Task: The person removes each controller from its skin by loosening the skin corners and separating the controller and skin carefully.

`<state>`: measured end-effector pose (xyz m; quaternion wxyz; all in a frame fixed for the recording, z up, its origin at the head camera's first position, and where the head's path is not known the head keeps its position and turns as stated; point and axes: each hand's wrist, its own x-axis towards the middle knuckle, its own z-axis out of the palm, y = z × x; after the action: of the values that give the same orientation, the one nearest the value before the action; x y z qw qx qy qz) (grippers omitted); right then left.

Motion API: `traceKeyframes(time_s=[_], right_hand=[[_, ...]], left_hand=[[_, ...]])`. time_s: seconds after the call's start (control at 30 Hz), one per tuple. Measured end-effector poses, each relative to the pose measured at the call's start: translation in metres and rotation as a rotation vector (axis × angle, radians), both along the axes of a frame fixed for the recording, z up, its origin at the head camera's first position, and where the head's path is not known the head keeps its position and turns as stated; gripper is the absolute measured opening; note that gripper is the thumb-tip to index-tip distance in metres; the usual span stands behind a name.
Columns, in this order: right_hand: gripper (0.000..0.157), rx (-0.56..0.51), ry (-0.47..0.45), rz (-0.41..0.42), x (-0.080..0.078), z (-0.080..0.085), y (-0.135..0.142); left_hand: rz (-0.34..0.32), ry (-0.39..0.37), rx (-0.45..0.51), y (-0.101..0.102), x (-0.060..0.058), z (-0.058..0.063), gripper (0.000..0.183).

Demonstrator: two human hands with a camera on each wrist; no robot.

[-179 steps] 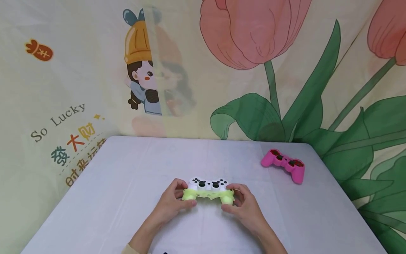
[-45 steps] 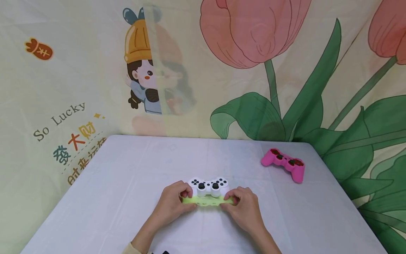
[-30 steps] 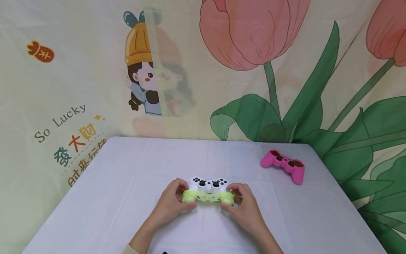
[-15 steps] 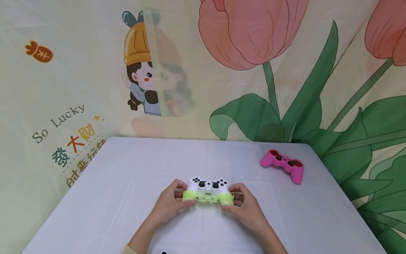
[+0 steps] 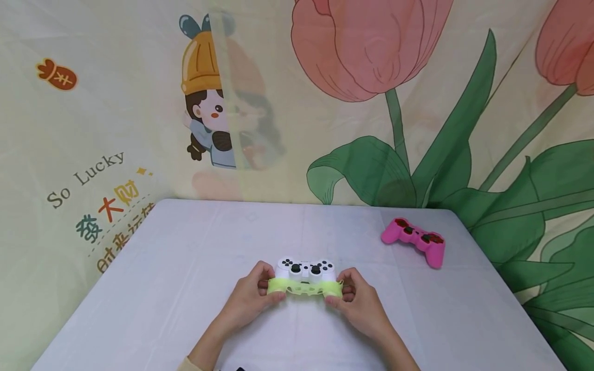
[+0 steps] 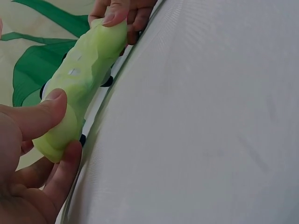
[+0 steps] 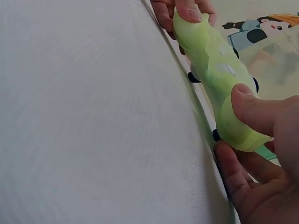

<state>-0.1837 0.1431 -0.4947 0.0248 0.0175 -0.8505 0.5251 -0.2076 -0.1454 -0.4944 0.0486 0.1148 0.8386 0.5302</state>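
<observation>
A white game controller with black buttons and sticks is partly inside a pale yellow-green silicone sleeve. The sleeve covers its grips and near side; the button face shows bare white in the head view. My left hand holds the left grip between thumb and fingers through the sleeve. On the other side my right hand pinches the right grip the same way. Both wrist views show the sleeve stretched over the controller's back, with small openings showing white, and each thumb pressing on a grip.
A pink-sleeved controller lies at the back right of the white-covered table. Behind the table hangs a printed cloth with tulips and a cartoon figure. A small dark object shows at the bottom edge.
The sleeve's front edge was tucked down 1.5 seconds ago with the hands curled in closer. Since then the controller has tilted, showing the sleeved grips, and the fingers have shifted to its outer sides.
</observation>
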Motion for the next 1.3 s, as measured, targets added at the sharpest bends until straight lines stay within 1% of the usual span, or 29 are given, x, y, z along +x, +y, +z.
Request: traceKeyframes(time_s=[0.23,0.43,0.63,0.73,1.0,1.3], right_hand=[[0.049,0.099,0.029,0.024,0.0,0.001,0.0],[0.046,0.166,0.09,0.057,0.0,0.0,0.0],[0.044,0.19,0.117,0.092,0.001,0.0,0.0],[0.043,0.195,0.111,0.108,0.003,0.001,0.0],[0.042,0.206,0.046,0.121,0.004,0.002,0.0],[0.044,0.199,0.043,0.128,0.004,0.002,-0.001]], left_hand=[[-0.019,0.066,-0.099,0.0,-0.001,-0.005,0.046],[-0.028,0.088,-0.123,0.0,0.0,-0.003,0.046],[-0.036,0.09,-0.151,0.001,0.0,0.001,0.045],[-0.038,0.094,-0.163,0.002,0.001,0.002,0.044],[-0.04,0.103,-0.191,0.001,0.001,0.004,0.042],[-0.032,0.097,-0.205,0.001,0.002,0.008,0.041]])
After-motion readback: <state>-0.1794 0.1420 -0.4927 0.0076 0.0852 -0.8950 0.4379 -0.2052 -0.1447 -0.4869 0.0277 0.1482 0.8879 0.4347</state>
